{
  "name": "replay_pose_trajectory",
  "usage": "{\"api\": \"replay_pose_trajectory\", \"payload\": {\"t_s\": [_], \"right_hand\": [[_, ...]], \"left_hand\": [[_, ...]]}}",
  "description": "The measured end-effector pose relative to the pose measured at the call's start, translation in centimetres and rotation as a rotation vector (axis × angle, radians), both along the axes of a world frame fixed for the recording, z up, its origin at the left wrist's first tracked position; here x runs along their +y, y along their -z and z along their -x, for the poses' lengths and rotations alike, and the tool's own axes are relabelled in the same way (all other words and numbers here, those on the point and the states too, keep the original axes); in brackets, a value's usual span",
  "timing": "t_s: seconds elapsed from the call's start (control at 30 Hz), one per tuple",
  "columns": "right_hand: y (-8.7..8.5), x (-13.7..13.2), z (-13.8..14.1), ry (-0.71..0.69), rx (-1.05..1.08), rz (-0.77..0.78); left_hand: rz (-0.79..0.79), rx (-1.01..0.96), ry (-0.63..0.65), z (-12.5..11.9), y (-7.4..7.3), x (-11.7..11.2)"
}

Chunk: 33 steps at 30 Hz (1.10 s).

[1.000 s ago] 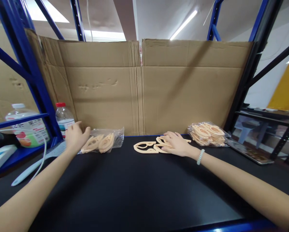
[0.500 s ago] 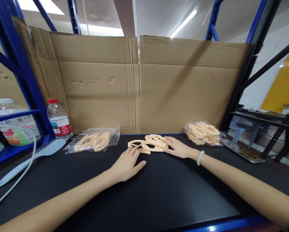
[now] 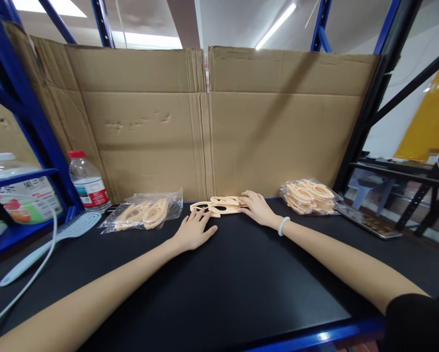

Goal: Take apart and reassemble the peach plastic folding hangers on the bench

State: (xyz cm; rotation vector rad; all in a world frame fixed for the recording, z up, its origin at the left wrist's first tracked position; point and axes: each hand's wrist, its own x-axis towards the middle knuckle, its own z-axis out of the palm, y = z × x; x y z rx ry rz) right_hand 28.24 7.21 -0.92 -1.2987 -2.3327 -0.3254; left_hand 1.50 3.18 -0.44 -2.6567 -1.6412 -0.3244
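Observation:
Several pale, flat cut-out pieces with oval openings (image 3: 225,209) lie in a small pile at the back of the black table, by the cardboard. My left hand (image 3: 194,231) rests palm down at the pile's left front, fingers spread and fingertips on a piece. On the right side of the pile, my right hand (image 3: 259,209) touches the pieces with outstretched fingers; a pale bead bracelet (image 3: 283,226) circles that wrist. Neither hand is closed around a piece. The fingers partly cover the pile's edges.
Similar pieces lie in a clear plastic bag (image 3: 142,213) on the left and a fuller bag (image 3: 309,197) on the right. A phone-like flat object (image 3: 368,222) lies beside it. At left are a hairbrush (image 3: 51,247), a white cable (image 3: 39,269) and a red-capped bottle (image 3: 89,183). Cardboard (image 3: 149,122) walls the back.
Both hands and the pile have shifted farther back towards the cardboard. The pile looks flatter and more lined up. The camera view has also moved slightly.

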Motion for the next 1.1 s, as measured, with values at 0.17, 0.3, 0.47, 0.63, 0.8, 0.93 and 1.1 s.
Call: {"api": "replay_pose_trajectory", "payload": {"t_s": [0.17, 0.3, 0.47, 0.63, 0.8, 0.93, 1.1], "right_hand": [[-0.3, -4.0, -0.3, -0.044, 0.015, -0.029], [0.4, -6.7, -0.7, -0.116, 0.041, 0.038], [0.9, -7.4, -1.0, -0.193, 0.057, 0.156], [1.0, -7.0, -1.0, -0.2, 0.108, 0.191], [1.2, -6.9, -1.2, -0.209, 0.123, 0.188], [0.9, -6.9, -1.1, -0.243, 0.112, 0.194], [0.5, -5.8, 0.0, -0.334, 0.032, 0.258]], "left_hand": [[-0.098, -0.017, 0.044, 0.1, -0.6, 0.4], [-0.141, -0.009, 0.086, 0.0, -1.3, 2.0], [-0.081, 0.053, 0.067, -0.1, -1.6, 3.4], [-0.06, 0.154, -0.018, -0.1, -1.9, 0.7], [-0.069, 0.269, -0.041, 0.0, -2.8, -3.5], [-0.049, 0.302, -0.012, 1.2, -3.5, -5.1], [0.083, 0.214, 0.126, 2.8, -3.8, -5.0]]}}
